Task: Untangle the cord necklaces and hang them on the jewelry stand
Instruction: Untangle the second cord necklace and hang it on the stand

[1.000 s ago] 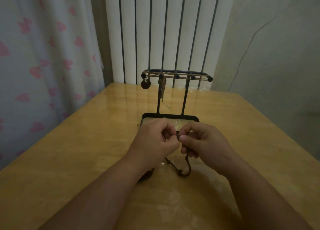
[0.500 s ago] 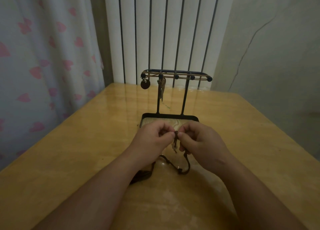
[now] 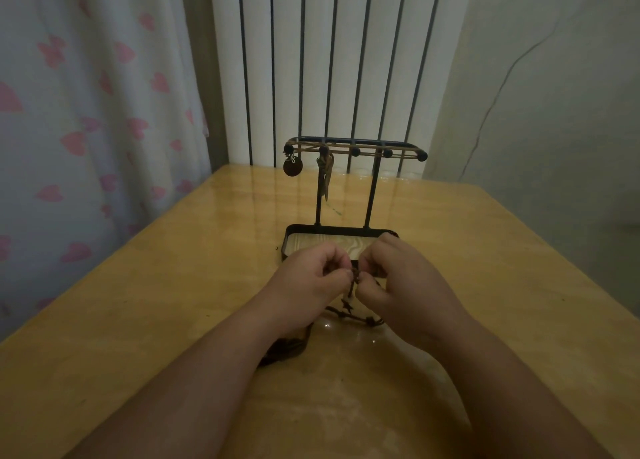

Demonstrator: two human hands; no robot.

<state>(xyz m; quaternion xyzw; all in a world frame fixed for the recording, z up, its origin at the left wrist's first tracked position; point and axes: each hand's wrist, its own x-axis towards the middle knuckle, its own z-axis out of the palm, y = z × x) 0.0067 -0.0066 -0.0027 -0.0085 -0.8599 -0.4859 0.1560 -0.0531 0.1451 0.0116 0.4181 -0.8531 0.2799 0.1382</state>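
So, pinched the dark cord necklace (image 3: 347, 305) with both hands, low over the wooden table (image 3: 173, 285) and just in front of the jewelry stand (image 3: 372, 195); had the left hand (image 3: 311, 282) curled, thumb and fingertips nipping the cord; same deal with the right hand (image 3: 405, 285), knuckles up, fingertips almost meeting the left's; saw the rest of the cord sag from the pinch down to the tabletop, knots and all, then run under the left wrist into a dark bunch (image 3: 287, 349); saw the stand upright behind the hands, its tray base partly hidden by them; spotted a tan cord (image 3: 346, 145) strung along the top pegs, a round pendant (image 3: 292, 167) dangling at its left end; couldn't make out the longer piece hanging beside it.
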